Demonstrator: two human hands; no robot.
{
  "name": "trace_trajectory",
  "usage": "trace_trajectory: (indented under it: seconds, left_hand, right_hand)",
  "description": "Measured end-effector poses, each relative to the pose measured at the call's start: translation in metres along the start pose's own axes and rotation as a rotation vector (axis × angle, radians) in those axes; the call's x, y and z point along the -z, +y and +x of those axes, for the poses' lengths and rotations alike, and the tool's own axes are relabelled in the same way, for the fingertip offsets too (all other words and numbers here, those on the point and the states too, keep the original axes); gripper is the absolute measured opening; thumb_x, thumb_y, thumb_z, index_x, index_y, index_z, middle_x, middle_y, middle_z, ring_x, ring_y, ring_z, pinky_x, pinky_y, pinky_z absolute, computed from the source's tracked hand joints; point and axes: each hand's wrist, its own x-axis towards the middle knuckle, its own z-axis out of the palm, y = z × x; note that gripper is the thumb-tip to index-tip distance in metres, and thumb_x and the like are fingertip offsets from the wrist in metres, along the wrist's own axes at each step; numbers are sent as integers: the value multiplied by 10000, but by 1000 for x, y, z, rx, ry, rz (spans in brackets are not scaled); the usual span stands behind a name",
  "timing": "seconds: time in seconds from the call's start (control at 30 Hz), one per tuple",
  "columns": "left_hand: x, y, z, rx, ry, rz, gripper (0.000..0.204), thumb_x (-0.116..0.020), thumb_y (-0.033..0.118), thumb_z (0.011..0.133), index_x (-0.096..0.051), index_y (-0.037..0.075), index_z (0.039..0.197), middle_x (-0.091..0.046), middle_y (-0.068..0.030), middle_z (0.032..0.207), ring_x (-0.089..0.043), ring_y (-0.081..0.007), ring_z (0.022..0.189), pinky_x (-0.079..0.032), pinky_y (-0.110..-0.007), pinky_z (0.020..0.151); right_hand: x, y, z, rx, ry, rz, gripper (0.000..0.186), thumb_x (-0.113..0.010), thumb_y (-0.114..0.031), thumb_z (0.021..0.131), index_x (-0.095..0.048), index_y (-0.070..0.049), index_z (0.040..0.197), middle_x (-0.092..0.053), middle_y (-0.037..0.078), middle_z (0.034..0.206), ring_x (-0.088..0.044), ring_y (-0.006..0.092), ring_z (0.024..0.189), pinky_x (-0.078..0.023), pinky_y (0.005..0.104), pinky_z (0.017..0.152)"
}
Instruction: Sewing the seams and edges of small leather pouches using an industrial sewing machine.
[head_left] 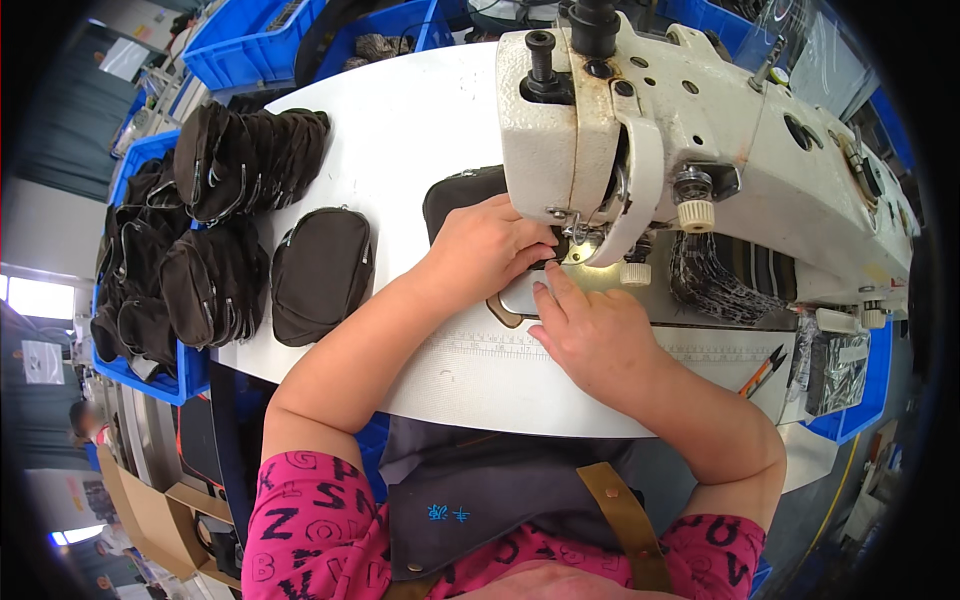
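The sewing machine's head point(548, 150) and the left hand point(482, 245) hide much of the dark pouch point(447, 203), and the detail at the fingertips is too small to tell whether the right hand point(605, 335) touches the material. The machine's arm covers part of the grey fringed bundle point(705, 280). The blue bin point(245, 65) is cut off at the top edge; a distant person point(90, 425) is blurred.

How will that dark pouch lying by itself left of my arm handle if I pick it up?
The dark pouch would probably feel soft and flexible, since its fabric looks slightly rumpled. Lying broad side down on the white table, it seems unlikely to roll.
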Motion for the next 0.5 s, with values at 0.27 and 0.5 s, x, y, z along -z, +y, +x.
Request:
trace_trajectory:
  seconds: [0.27, 0.5]
  left_hand:
    - [3, -2, 0, -39, 26, 44, 102, -801, 178, 820, -755, 150, 907, -711, 25, 942, -674, -212, 905, -558, -352, 690]
    - [3, 0, 2, -24, 38, 38, 79, -793, 173, 828, -756, 147, 893, -712, 38, 944, -669, -211, 879, -560, -352, 687]
  right_hand:
    - [-7, 0, -1, -8, 20, -14, 496, -818, -332, 839, -683, -22, 1202, -654, 183, 1310, -677, 200, 708, -528, 338, 656]
    - [-8, 0, 0, -12, 28, -39, 496, -819, -343, 841, -682, -35, 1205, -652, 169, 1310, -677, 199, 711, -527, 339, 649]
